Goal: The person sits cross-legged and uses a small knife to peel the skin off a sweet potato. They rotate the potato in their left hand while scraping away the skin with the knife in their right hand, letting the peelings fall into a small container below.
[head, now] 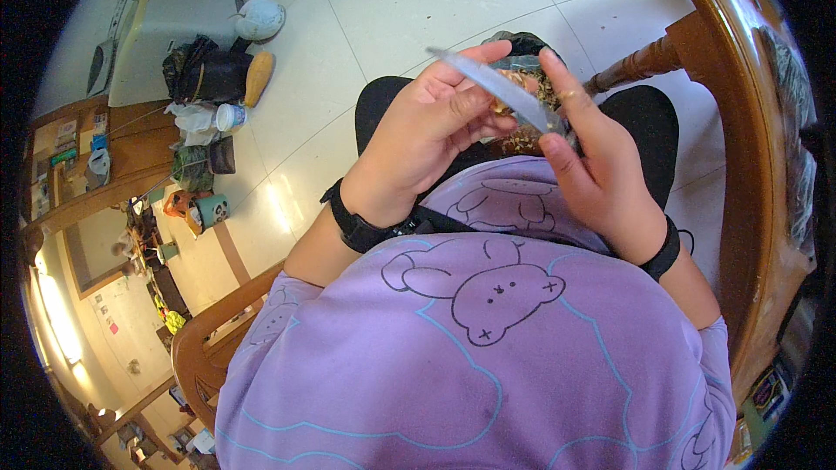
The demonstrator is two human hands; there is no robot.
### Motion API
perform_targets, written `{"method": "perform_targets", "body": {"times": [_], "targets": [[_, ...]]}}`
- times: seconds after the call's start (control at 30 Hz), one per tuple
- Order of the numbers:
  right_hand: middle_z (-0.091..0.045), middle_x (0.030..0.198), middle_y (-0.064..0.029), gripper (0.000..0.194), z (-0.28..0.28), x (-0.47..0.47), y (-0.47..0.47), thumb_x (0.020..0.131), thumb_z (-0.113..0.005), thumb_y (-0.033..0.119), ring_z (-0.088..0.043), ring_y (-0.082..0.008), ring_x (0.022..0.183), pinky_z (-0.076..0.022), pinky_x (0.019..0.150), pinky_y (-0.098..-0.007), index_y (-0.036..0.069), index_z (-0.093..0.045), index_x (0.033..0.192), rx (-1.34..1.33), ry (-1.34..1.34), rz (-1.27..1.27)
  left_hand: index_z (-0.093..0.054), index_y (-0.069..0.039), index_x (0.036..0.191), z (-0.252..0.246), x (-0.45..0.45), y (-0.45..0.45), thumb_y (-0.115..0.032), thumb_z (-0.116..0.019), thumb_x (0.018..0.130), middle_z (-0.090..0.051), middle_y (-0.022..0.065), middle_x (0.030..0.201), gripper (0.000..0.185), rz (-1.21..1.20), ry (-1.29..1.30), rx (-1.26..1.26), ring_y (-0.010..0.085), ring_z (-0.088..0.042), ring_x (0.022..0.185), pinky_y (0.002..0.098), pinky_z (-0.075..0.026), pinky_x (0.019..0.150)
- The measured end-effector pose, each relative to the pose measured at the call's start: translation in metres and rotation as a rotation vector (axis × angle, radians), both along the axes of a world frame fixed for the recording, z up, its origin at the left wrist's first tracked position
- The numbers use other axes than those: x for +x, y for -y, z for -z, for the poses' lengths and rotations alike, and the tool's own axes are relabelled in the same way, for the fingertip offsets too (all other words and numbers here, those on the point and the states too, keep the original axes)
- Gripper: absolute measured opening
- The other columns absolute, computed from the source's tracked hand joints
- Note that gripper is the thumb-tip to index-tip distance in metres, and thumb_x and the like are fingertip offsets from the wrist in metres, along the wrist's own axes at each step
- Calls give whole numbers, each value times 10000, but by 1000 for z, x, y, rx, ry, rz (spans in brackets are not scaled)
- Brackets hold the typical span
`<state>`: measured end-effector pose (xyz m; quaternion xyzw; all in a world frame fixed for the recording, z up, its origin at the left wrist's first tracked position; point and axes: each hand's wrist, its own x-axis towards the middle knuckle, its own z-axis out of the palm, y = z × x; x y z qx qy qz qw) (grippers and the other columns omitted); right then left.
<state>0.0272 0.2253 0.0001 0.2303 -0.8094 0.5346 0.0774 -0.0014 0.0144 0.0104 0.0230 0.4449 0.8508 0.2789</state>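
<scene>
A knife with a grey, slightly blurred blade [486, 81] slants across the space between my hands. Its lower end runs to my right hand [591, 156], where thumb and fingers pinch it; the handle is mostly hidden. My left hand [424, 117] curls behind the blade around a small orange-brown piece [503, 104], partly covered by fingers and blade, so its kind is unclear. Beneath both hands, between my knees, a dark plastic bag [519, 42] stands with its mouth spread. Brown, flaky scraps [522, 141] show in and around it.
A carved wooden armrest [744, 209] curves along my right side. Across the tiled floor [405, 0] stand a white cabinet [176, 32], a black bag [219, 75], a long tan gourd [260, 78], a white tub [230, 117] and a teal bin [214, 210].
</scene>
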Motion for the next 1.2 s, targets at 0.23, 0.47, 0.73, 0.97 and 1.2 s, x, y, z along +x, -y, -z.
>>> {"method": "perform_targets", "body": {"times": [0.23,0.47,0.73,0.97,1.2], "targets": [[-621,1186,-257,691,-9,3,-4,889,-617,128,-669,-360,907,-512,803,-329,-3,-342,1509,170,95,-103,-513,-16,1322,3,0,4,-79,-643,943,-621,117,1213,405,-2,58,108,207,-637,1104,340,-526,964],[-646,981,-218,722,-12,3,0,855,-656,151,-625,-363,740,-505,698,-360,5,-368,1501,224,52,-74,-541,-33,1271,10,2,2,-69,-660,930,-630,106,1182,363,18,76,121,181,-644,1068,303,-541,916],[-637,872,-189,649,-20,5,1,848,-642,80,-624,-353,727,-502,689,-357,50,-453,1467,261,18,-80,-551,-41,1250,4,1,11,-74,-674,920,-645,109,1186,354,43,67,85,174,-661,1021,307,-550,883],[-633,808,-139,624,-6,1,3,855,-666,101,-622,-337,704,-514,635,-383,161,-496,1452,152,-95,47,-562,-64,1173,-3,4,6,-215,-804,821,-651,102,1117,454,95,65,-42,215,-654,1054,344,-543,910],[-638,896,-206,629,-15,6,3,876,-585,81,-638,-345,754,-505,721,-349,-4,-414,1476,92,44,-61,-544,-77,1169,6,4,3,-138,-794,818,-646,95,1121,436,-56,42,-87,220,-653,1052,364,-544,912]]}}
